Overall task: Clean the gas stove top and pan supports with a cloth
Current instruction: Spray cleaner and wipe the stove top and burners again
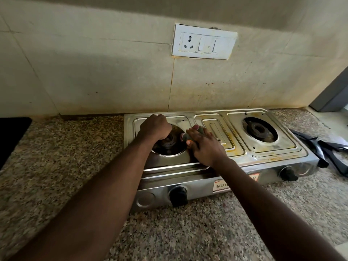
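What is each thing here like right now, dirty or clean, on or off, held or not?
left hand, curled in a fist at the left burner.
right hand, gripping the cloth on the stove top.
stove top, stained yellow-brown in the middle.
right burner, bare, no flame.
pan supports, off the stove, lying on the counter.
socket, nothing plugged in.

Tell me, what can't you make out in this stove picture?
Head view, the only one:
- The stove's brand label is half covered by the right forearm.
- The cloth is mostly hidden under the right hand.
- Whether the left hand grips anything is hidden by its own fist.
- The black pan supports run off the right edge.
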